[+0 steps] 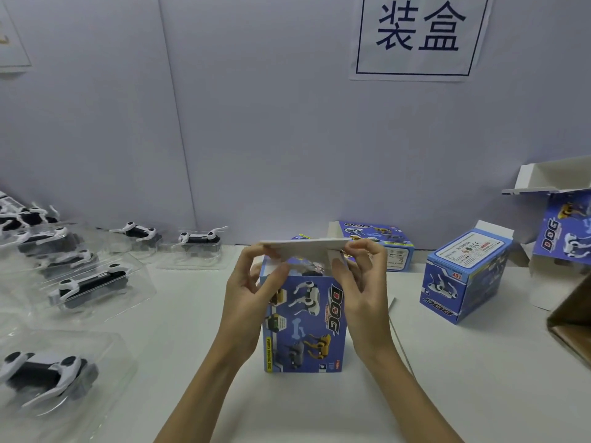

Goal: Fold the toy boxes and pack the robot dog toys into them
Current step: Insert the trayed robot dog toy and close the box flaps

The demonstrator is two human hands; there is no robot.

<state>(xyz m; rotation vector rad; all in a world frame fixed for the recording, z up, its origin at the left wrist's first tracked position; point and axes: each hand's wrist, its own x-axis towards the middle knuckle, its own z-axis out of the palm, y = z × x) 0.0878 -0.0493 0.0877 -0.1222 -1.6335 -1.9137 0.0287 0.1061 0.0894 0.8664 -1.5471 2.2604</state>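
While the upright blue printed cardboard toy box [305, 324] stands on the white desk [415, 378], my left hand [249, 298] and right hand [361, 292] each grip one end of its white lid flap [307, 246], level above the opening.

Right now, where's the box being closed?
Head view, centre: the box stands upright on the table between both hands, left hand and right hand pinching its top flap. Another closed box lies to its right.

You face a pale lavender wall [256, 123] filling the upper frame, with a white paper sign [419, 36] bearing dark characters at upper right. Below it a white table [463, 378] spans the lower frame under even light.
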